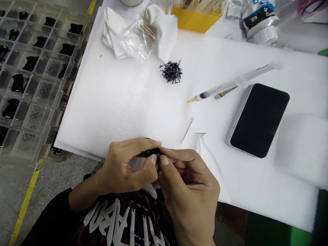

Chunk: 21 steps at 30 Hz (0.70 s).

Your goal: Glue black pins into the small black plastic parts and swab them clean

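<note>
At the near edge of the foam-covered table, my left hand (130, 164) pinches a small black part (153, 152) between thumb and fingers. My right hand (189, 181) is closed at the right end of the same part, its thumb and forefinger pressed together there. Fingers cover most of the part, so its full shape is hidden. Beyond the hands, a cotton swab (187, 130) lies on the white foam sheet (123, 102). A heap of short black pins or tubes (172, 72) sits farther off. A syringe (217, 89) with an orange tip rests to the right.
A clear compartment tray (38, 99) holding several black parts stands at the left. A phone-like black-screened device (260, 119) lies at the right. Crumpled white tissue (115, 34), a yellow box (196, 20) and a white-capped bottle (265, 34) line the back.
</note>
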Each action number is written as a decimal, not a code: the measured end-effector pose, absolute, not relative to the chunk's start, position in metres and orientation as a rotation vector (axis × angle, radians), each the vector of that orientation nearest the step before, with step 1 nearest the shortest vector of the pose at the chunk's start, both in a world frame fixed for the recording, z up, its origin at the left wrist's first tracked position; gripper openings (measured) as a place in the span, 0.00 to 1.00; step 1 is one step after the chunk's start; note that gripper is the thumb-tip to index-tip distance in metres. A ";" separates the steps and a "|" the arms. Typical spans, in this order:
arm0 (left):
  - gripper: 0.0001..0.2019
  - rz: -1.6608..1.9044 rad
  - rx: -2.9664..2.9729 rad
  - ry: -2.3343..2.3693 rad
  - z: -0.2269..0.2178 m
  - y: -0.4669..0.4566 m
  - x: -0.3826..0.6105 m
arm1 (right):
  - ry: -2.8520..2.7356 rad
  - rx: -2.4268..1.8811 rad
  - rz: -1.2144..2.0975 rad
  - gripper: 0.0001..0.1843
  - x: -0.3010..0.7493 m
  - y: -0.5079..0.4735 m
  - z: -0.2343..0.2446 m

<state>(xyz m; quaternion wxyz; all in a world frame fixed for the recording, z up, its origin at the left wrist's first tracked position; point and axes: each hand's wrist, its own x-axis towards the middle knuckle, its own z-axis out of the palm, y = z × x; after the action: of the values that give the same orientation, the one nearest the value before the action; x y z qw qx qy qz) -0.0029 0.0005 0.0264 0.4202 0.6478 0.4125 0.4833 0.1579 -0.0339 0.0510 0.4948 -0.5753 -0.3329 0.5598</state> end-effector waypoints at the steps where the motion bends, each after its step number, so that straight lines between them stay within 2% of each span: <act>1: 0.14 1.210 1.618 1.038 0.027 0.001 -0.003 | -0.804 -1.383 1.366 0.03 0.158 -0.034 0.050; 4: 0.14 1.206 1.605 1.055 0.028 0.001 -0.002 | -0.792 -1.342 1.376 0.01 0.157 -0.035 0.049; 21: 0.15 1.182 1.537 1.087 0.029 -0.003 -0.002 | -0.731 -1.263 1.377 0.03 0.149 -0.031 0.050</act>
<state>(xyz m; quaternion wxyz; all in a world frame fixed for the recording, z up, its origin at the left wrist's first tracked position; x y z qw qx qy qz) -0.0016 -0.0027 0.0293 0.4431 0.6199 0.4384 0.4767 0.1492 -0.0306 0.0504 0.5375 -0.5309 -0.3071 0.5787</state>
